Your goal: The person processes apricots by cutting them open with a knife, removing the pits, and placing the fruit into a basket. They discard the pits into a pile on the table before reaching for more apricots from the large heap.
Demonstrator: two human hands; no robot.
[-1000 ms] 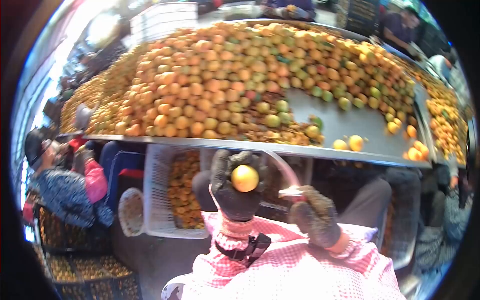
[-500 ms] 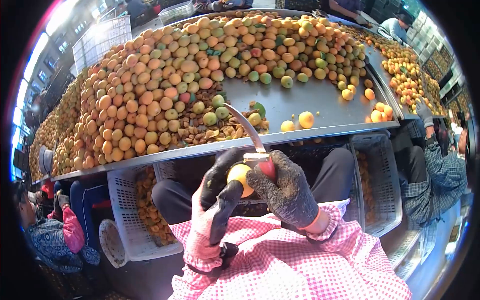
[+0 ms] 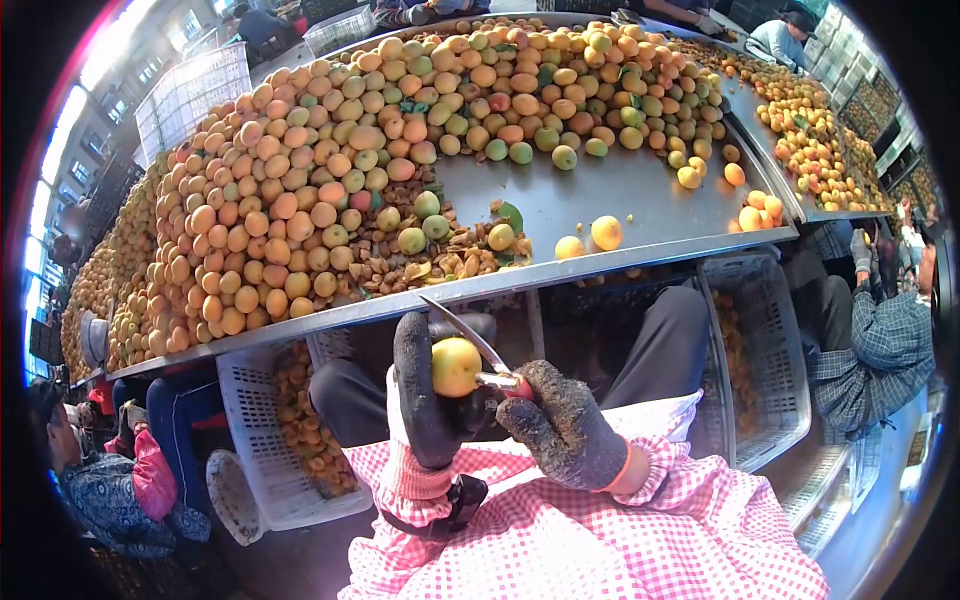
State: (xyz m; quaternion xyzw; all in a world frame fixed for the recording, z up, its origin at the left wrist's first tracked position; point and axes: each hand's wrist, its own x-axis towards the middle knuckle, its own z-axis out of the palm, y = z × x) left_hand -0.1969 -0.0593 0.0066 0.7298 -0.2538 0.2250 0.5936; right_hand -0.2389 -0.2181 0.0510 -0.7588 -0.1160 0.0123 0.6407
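Observation:
My left hand (image 3: 425,385), in a dark glove, holds a yellow-green fruit (image 3: 455,367) in front of my lap. A curved knife (image 3: 480,345) with a red handle is gripped in my right hand (image 3: 565,425), which wears a dark, worn glove. The blade points up and to the left, passing close beside the fruit. Whether it touches the skin I cannot tell. Beyond both hands, a large heap of orange and green fruits (image 3: 290,205) lies on the metal table (image 3: 560,200), with brown scraps (image 3: 455,255) near its front edge.
White crates (image 3: 265,440) (image 3: 775,350) holding fruit pieces stand below the table on both sides of my legs. A white bucket (image 3: 232,495) is at the lower left. Co-workers sit at the left (image 3: 110,490) and right (image 3: 880,350); others are across the table.
The knife has turned from pointing up to slanting left beside the fruit. Both hands have shifted, and the fruit is now a little further left with more of it showing.

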